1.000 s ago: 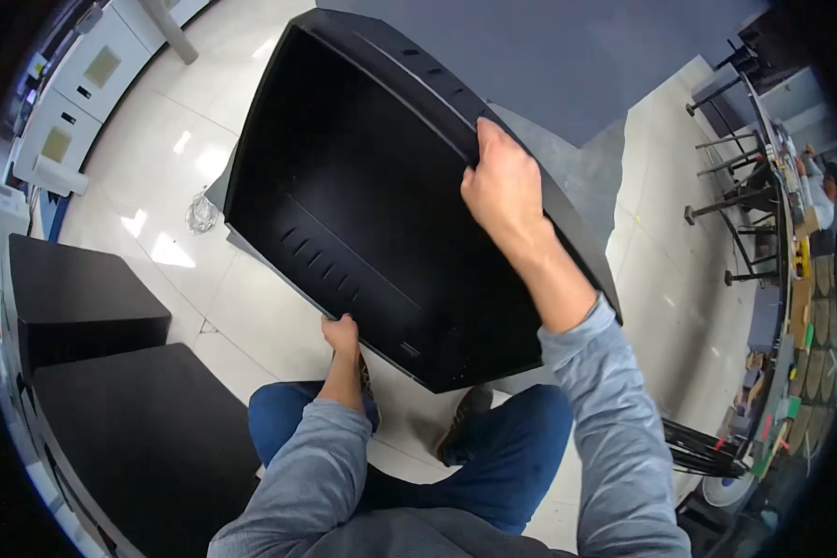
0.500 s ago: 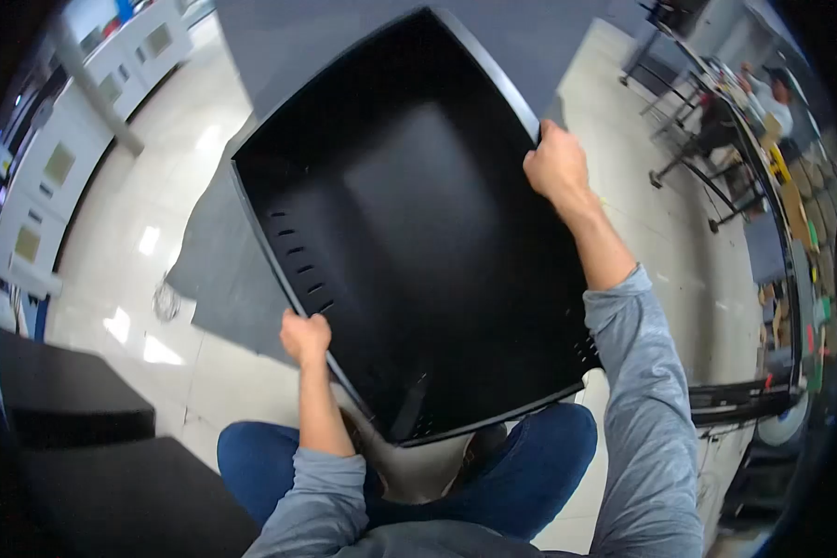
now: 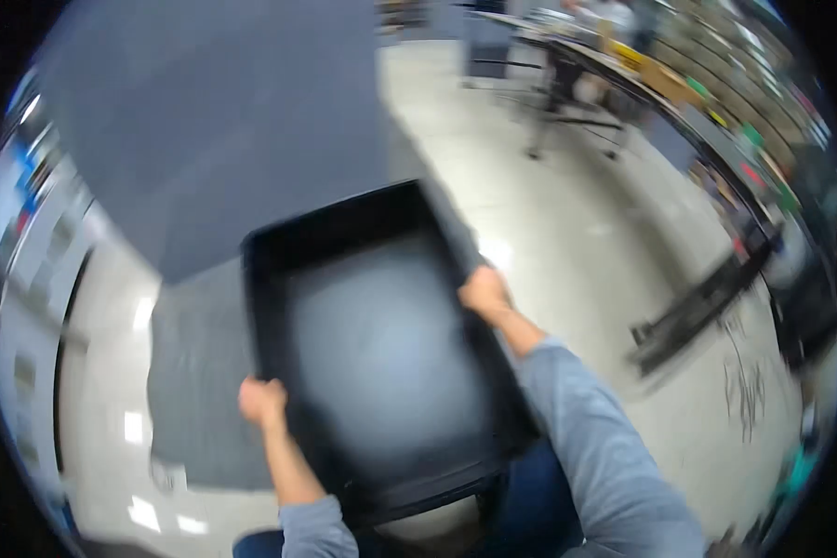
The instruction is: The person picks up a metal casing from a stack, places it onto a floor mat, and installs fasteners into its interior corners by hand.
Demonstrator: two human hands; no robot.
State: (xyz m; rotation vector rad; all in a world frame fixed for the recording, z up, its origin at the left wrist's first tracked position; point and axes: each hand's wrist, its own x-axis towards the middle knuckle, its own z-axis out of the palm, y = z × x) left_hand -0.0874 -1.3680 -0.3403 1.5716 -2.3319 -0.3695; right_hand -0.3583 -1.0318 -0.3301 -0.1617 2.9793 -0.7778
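A large black open box-like shell [image 3: 391, 344] hangs in front of me above the floor, its hollow side facing up toward me. My left hand [image 3: 263, 402] is closed on its left edge, low on that side. On the right edge, about halfway along, my right hand [image 3: 485, 290] grips the rim. The near edge of the shell lies over my knees, and the picture is blurred by motion.
Beyond the shell stands a big grey-blue panel [image 3: 223, 121], with a grey mat [image 3: 195, 372] on the floor. A long workbench [image 3: 623, 79] runs along the right, a person [image 3: 614, 14] behind it. White cabinets [image 3: 28, 344] line the left.
The view has swung right. The shell has been levelled and lowered between both hands, which still hold its sides. The black boxes at the left have gone out of view.
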